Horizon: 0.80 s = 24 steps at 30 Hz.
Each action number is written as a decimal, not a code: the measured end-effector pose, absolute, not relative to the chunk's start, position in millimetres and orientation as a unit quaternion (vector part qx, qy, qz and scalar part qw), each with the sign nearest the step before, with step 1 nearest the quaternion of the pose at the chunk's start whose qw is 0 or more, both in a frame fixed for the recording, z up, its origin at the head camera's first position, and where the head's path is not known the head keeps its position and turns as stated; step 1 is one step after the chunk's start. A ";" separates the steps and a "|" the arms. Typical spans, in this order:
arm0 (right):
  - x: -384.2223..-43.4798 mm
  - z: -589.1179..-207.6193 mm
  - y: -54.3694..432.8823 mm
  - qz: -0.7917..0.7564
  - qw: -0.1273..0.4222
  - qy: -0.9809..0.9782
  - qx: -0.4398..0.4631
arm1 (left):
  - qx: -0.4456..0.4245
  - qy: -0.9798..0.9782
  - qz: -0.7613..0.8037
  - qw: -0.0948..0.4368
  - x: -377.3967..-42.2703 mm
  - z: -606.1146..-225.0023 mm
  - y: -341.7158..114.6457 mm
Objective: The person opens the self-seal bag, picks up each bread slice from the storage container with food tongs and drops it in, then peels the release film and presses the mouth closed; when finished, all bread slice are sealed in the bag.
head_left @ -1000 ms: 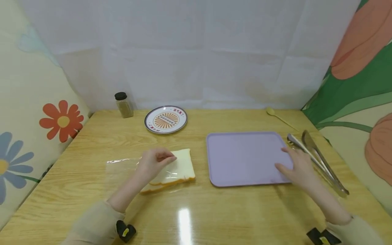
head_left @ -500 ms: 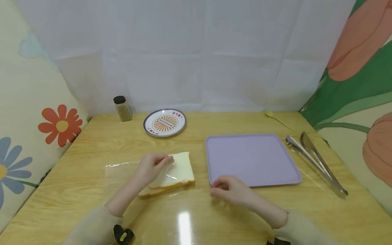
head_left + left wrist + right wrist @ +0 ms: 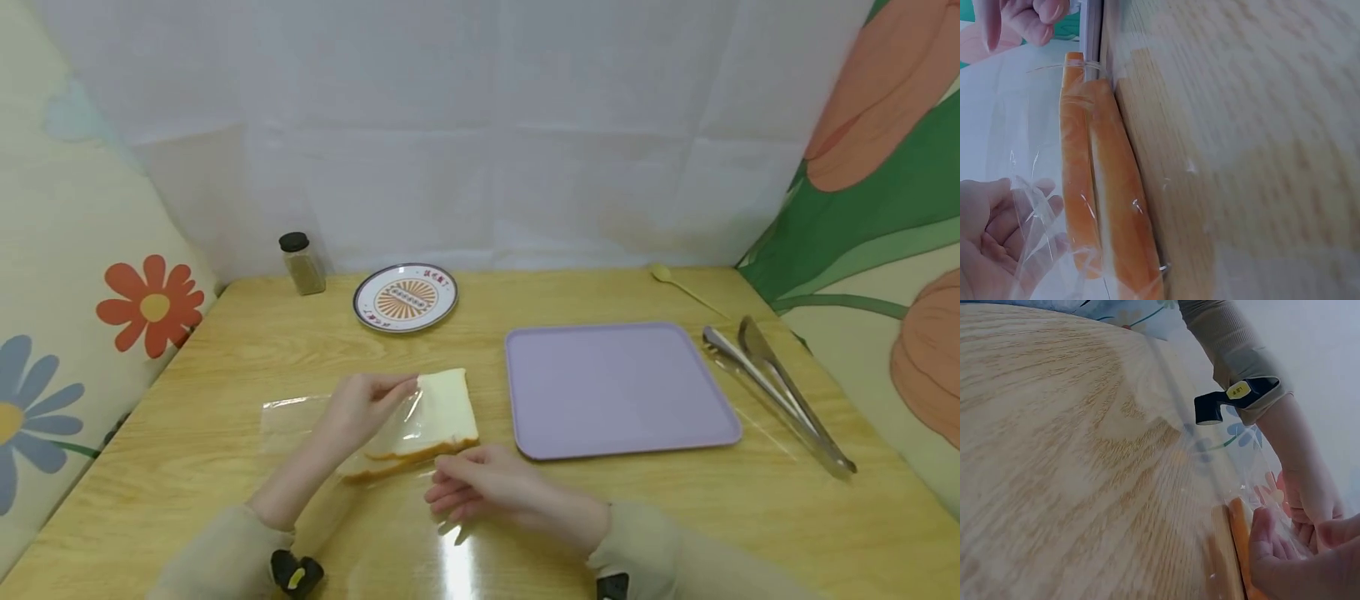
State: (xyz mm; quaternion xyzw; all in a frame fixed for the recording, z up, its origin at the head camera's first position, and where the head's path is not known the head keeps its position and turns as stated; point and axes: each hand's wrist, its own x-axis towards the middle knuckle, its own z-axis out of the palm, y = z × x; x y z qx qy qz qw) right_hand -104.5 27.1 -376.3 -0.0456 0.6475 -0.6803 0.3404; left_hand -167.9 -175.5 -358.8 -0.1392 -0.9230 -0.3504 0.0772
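The light falls soft and even from above, pale on the sheet [image 3: 390, 83], yet it throws a hard white streak of glare onto the near worktop [image 3: 150, 508], pricks the wrap [image 3: 288, 412] with glints and leaves a faint shadow under the left arm [image 3: 292, 487]. The head view is bright but a little soft, its wide lens making the walls [image 3: 885, 342] lean outward at the edges. Both wrist views are dimmer and bluish, with the worktop smeared at the right of the left one and its far edge bowed in the right one.
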 end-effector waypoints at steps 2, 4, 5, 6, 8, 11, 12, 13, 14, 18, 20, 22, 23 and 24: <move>-104.9 -377.2 21.0 -0.696 0.343 0.630 -0.028 | -0.144 -0.922 -0.349 0.083 -169.3 -358.6 -175.8; -105.5 -377.3 14.9 -0.708 0.346 0.615 -0.016 | -0.151 -0.922 -0.346 0.087 -170.1 -358.4 -176.1; -106.1 -377.3 11.7 -0.713 0.348 0.609 -0.011 | -0.153 -0.922 -0.345 0.086 -170.6 -358.5 -176.5; -106.9 -377.2 8.5 -0.717 0.349 0.603 -0.005 | -0.155 -0.922 -0.343 0.086 -170.9 -358.4 -176.8; -109.6 -377.0 2.3 -0.725 0.349 0.594 0.006 | -0.160 -0.923 -0.341 0.079 -171.3 -357.6 -177.4; -114.3 -378.0 -5.6 -0.733 0.345 0.586 0.023 | -0.167 -0.923 -0.340 0.065 -172.4 -354.7 -177.9; -115.6 -378.5 -7.7 -0.735 0.345 0.583 0.026 | -0.170 -0.923 -0.341 0.060 -172.9 -352.9 -177.9; -116.7 -379.1 -9.6 -0.738 0.345 0.580 0.030 | -0.171 -0.923 -0.340 0.055 -173.4 -351.0 -178.0; -117.4 -379.6 -11.2 -0.740 0.344 0.577 0.032 | -0.172 -0.924 -0.338 0.050 -174.1 -349.0 -178.2; -119.1 -381.8 -16.0 -0.746 0.340 0.571 0.038 | -0.182 -0.926 -0.328 0.032 -179.1 -341.6 -179.2; -119.6 -382.4 -16.8 -0.748 0.338 0.570 0.042 | -0.186 -0.929 -0.318 0.024 -182.6 -338.6 -180.7; -119.9 -383.4 -16.8 -0.748 0.337 0.571 0.044 | -0.190 -0.931 -0.311 0.015 -186.9 -334.9 -182.6; -119.8 -383.8 -16.5 -0.747 0.338 0.571 0.045 | -0.193 -0.932 -0.306 0.012 -189.6 -333.0 -183.9; -119.8 -384.1 -15.9 -0.746 0.340 0.571 0.046 | -0.197 -0.933 -0.299 0.011 -193.1 -331.7 -185.2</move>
